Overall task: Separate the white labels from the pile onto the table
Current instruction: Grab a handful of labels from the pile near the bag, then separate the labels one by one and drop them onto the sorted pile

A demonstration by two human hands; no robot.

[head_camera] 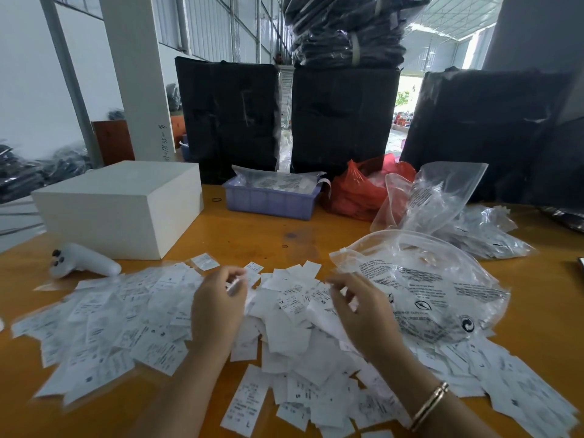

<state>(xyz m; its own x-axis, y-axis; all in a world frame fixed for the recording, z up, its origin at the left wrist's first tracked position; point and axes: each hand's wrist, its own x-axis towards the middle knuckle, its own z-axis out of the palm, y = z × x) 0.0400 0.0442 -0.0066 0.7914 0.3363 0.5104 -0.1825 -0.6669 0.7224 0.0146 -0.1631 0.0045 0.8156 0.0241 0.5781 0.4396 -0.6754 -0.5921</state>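
Observation:
A wide pile of small white printed labels [284,336] covers the near half of the orange wooden table [252,235]. More labels [104,324] lie spread flat to the left. My left hand [218,308] hovers over the middle of the pile, and its curled fingertips pinch a white label [235,284]. My right hand [363,314], with a bracelet on its wrist, is just right of it over the pile. Its fingers are bent and spread, and I cannot tell whether they hold a label.
A printed clear plastic bag [436,292] lies on the labels at right, with more clear bags [442,197] behind it. A white box [123,207] and a white controller [82,260] sit at left. A purple tray [271,197], a red bag [357,191] and black bundles [344,121] stand at the back.

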